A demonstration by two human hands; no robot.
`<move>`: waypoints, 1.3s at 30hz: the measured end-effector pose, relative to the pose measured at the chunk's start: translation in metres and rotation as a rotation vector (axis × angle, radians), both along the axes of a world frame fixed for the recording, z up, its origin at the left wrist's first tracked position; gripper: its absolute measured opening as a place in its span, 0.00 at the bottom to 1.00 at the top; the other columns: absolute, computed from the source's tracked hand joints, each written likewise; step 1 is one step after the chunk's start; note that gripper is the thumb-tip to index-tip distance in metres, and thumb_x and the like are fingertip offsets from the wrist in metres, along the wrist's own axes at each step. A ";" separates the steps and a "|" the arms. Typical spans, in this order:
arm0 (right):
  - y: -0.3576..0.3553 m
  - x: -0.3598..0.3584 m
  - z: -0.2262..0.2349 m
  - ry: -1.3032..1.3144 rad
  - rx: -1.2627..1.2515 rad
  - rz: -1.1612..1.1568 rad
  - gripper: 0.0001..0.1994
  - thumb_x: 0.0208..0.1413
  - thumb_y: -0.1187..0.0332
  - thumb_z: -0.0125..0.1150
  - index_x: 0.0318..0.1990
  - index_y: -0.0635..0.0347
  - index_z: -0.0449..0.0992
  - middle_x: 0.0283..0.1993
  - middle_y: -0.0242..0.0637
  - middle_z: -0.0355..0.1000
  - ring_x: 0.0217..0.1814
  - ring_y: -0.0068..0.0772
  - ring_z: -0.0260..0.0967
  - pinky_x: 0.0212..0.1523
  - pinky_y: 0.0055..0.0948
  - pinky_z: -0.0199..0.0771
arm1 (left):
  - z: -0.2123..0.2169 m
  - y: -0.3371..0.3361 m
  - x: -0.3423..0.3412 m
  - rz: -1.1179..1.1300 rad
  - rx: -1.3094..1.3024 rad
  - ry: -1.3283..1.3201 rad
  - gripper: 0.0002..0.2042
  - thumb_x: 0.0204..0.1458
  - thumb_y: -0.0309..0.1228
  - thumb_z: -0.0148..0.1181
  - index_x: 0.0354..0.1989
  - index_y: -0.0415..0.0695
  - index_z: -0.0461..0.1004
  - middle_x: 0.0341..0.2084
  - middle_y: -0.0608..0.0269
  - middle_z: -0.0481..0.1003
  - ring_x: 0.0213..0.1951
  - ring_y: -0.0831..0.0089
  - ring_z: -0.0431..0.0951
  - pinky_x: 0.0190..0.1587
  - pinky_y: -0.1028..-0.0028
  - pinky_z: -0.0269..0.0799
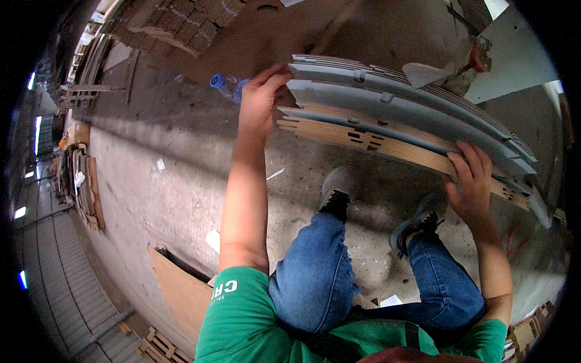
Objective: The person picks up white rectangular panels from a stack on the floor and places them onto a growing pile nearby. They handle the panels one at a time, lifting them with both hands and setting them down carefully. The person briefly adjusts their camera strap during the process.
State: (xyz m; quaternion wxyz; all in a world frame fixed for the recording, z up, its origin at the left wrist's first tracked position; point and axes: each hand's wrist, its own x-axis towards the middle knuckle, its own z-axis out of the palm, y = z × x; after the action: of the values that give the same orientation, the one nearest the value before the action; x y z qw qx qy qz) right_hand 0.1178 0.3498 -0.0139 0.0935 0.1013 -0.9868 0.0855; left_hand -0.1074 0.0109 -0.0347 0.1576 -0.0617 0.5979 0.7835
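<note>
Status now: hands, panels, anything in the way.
Left hand at left end of panels. Right hand on panels, toward right end. Panels bunched, grey and tan. Bottle nearby, partly behind left hand.

Flat white scraps [213,241] lie left on the grey concrete floor [154,202]; farther off, a clear blue-capped plastic bottle [230,89].

Bottle [229,89] left of panels [399,113], shoes [338,180] nearer

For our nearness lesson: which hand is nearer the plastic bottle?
The left hand, seen beside the bottle, at the left end of the panels; the right hand is farther right.
</note>
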 end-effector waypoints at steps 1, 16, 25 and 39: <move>0.002 0.001 -0.002 -0.023 -0.058 0.006 0.26 0.33 0.76 0.61 0.47 0.53 0.67 0.60 0.41 0.57 0.61 0.50 0.52 0.59 0.52 0.51 | 0.000 -0.004 0.001 -0.022 -0.005 -0.008 0.17 0.45 0.24 0.56 0.45 0.33 0.70 0.38 0.58 0.74 0.37 0.73 0.74 0.39 0.76 0.68; -0.004 0.001 0.001 -0.009 0.000 0.030 0.35 0.33 0.75 0.63 0.56 0.56 0.59 0.56 0.42 0.60 0.55 0.51 0.57 0.55 0.47 0.56 | -0.006 0.009 -0.020 0.000 -0.268 0.104 0.09 0.46 0.33 0.64 0.29 0.39 0.75 0.25 0.65 0.75 0.29 0.78 0.71 0.34 0.79 0.66; -0.003 -0.001 -0.001 -0.032 0.002 -0.035 0.36 0.35 0.73 0.62 0.58 0.57 0.58 0.54 0.44 0.60 0.53 0.51 0.58 0.54 0.47 0.57 | -0.004 0.003 -0.012 -0.067 -0.253 0.065 0.10 0.48 0.30 0.59 0.35 0.35 0.75 0.28 0.62 0.76 0.30 0.77 0.72 0.35 0.79 0.66; -0.007 -0.005 0.009 -0.041 0.101 -0.066 0.37 0.33 0.72 0.65 0.58 0.52 0.59 0.65 0.43 0.49 0.67 0.51 0.43 0.62 0.49 0.48 | 0.001 -0.019 -0.001 -0.253 -0.336 0.055 0.15 0.51 0.32 0.57 0.43 0.36 0.73 0.34 0.62 0.75 0.34 0.76 0.73 0.38 0.77 0.68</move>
State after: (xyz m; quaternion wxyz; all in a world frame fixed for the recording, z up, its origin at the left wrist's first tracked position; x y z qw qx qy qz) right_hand 0.1130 0.3433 -0.0047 0.0706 0.0716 -0.9943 0.0343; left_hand -0.1089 -0.0081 -0.0338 0.2258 0.0100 0.7271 0.6482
